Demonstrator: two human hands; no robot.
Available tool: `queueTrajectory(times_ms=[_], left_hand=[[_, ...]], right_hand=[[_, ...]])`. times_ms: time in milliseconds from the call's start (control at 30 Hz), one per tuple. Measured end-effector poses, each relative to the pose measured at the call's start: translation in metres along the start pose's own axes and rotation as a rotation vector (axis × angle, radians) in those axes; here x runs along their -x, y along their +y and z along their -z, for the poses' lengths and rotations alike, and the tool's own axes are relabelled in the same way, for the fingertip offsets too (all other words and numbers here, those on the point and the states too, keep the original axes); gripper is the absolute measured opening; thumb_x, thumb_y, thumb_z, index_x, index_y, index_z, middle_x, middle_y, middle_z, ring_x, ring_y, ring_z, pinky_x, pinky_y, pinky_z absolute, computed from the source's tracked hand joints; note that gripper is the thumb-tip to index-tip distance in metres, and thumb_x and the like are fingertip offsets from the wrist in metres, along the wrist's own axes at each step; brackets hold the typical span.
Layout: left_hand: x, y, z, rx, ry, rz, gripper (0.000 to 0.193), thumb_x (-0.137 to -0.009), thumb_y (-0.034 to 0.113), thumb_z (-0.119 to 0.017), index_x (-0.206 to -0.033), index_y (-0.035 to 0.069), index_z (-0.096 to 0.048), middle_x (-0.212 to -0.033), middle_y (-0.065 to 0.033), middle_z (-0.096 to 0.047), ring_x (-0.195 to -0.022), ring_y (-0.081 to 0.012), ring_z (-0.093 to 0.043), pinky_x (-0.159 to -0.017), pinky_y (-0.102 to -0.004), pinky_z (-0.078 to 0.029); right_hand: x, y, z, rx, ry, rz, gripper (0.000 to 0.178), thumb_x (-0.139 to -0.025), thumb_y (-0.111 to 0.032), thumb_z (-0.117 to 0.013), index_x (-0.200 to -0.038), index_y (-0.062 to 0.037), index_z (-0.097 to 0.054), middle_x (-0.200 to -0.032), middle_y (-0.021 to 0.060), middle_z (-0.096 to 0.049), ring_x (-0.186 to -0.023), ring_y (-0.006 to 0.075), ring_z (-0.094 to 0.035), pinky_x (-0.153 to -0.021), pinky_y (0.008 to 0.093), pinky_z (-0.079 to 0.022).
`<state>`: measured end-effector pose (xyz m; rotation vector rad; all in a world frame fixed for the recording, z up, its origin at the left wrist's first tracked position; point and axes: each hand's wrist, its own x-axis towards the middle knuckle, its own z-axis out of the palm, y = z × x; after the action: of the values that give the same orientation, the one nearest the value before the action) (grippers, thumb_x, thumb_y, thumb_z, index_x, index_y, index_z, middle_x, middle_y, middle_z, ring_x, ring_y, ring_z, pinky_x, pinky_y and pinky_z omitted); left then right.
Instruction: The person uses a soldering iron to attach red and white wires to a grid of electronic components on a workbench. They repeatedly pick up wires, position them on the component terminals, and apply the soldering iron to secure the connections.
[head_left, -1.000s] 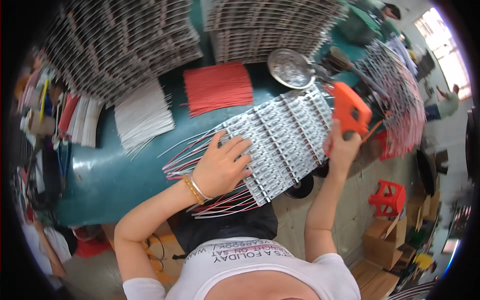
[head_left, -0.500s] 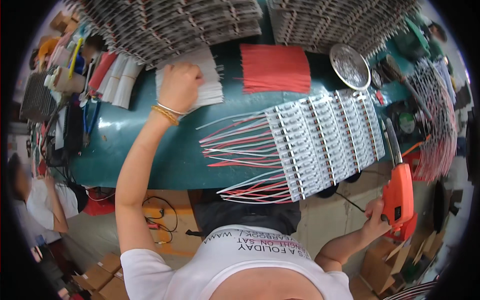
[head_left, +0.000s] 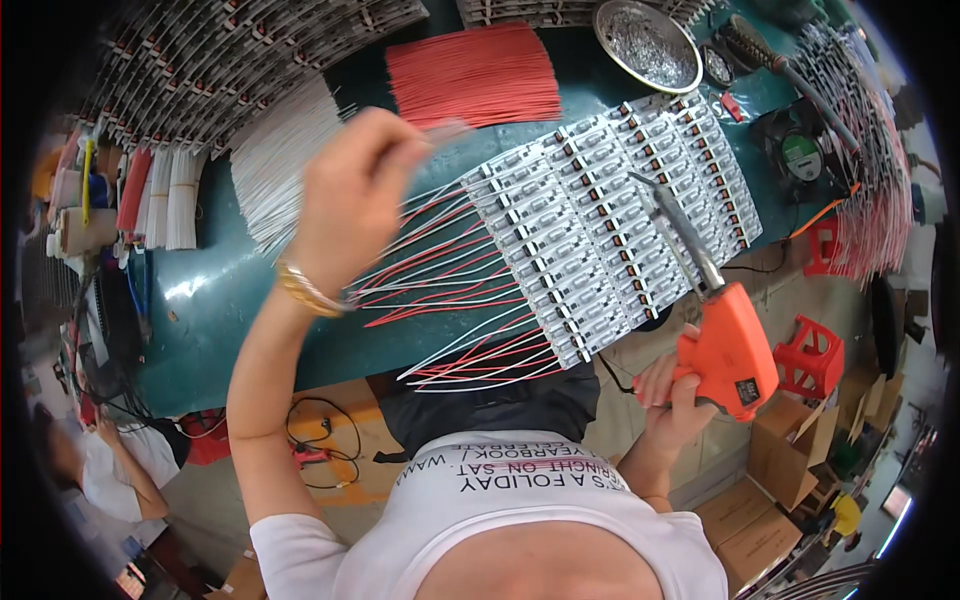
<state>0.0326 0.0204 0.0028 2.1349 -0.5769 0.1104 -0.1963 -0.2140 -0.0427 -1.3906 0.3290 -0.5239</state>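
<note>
Soldering gun in the right hand, pale wire in the left hand.
The right hand is clamped around the orange grip, the metal tip over the circuit board panel; contact is unclear. The left fingers are pinched together on the blurred wire, near the panel's upper left corner. The panel lies partly on the green table, jutting past its near edge, with red and white leads trailing leftward; red wires lie beyond.
</note>
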Motion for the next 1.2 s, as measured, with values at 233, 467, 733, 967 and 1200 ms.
queueTrajectory(times_ms=[233, 467, 733, 967, 1200], left_hand=[[-0.002, 0.007, -0.078, 0.007, -0.193, -0.041, 0.014, -0.080, 0.012, -0.067, -0.079, -0.001, -0.061, -0.073, -0.0124, -0.061, -0.064, -0.0242, -0.060, -0.059, -0.0325, -0.047], [-0.002, 0.007, -0.082, -0.056, -0.203, -0.012, 0.018, -0.080, 0.014, -0.066, -0.073, -0.001, -0.059, -0.072, -0.0131, -0.061, -0.064, -0.0268, -0.061, -0.058, -0.0335, -0.047], [-0.003, 0.007, -0.081, -0.073, -0.205, -0.033, 0.017, -0.079, 0.014, -0.067, -0.072, 0.000, -0.059, -0.069, -0.0119, -0.060, -0.061, -0.0272, -0.059, -0.056, -0.0341, -0.046], [-0.002, 0.007, -0.082, -0.094, -0.178, -0.048, 0.017, -0.079, 0.014, -0.067, -0.071, 0.001, -0.059, -0.069, -0.0117, -0.059, -0.060, -0.0284, -0.058, -0.054, -0.0354, -0.045], [-0.001, 0.007, -0.083, -0.085, -0.173, -0.045, 0.017, -0.079, 0.015, -0.067, -0.071, 0.002, -0.060, -0.069, -0.0117, -0.060, -0.061, -0.0290, -0.059, -0.054, -0.0359, -0.045]], right_hand=[[0.005, -0.001, -0.020, 0.177, 0.082, -0.037, 0.072, -0.087, -0.046, -0.060, -0.126, 0.0115, -0.038, -0.052, 0.0001, -0.042, -0.039, 0.0090, -0.040, -0.042, 0.0231, -0.038], [0.012, 0.005, -0.009, 0.257, 0.040, -0.115, 0.076, -0.084, -0.051, -0.060, -0.124, 0.0109, -0.040, -0.051, -0.0007, -0.042, -0.040, 0.0089, -0.041, -0.043, 0.0232, -0.038], [0.005, 0.004, -0.016, 0.235, 0.048, -0.158, 0.068, -0.082, -0.049, -0.064, -0.112, 0.0088, -0.045, -0.051, -0.0007, -0.042, -0.040, 0.0092, -0.041, -0.043, 0.0240, -0.037], [0.013, 0.013, -0.006, 0.344, 0.013, -0.106, 0.068, -0.083, -0.048, -0.064, -0.113, 0.0095, -0.045, -0.051, -0.0009, -0.041, -0.040, 0.0090, -0.041, -0.043, 0.0235, -0.036], [0.008, 0.004, -0.012, 0.214, 0.022, -0.125, 0.074, -0.084, -0.048, -0.062, -0.123, 0.0110, -0.042, -0.050, -0.0020, -0.041, -0.039, 0.0085, -0.039, -0.043, 0.0234, -0.035]])
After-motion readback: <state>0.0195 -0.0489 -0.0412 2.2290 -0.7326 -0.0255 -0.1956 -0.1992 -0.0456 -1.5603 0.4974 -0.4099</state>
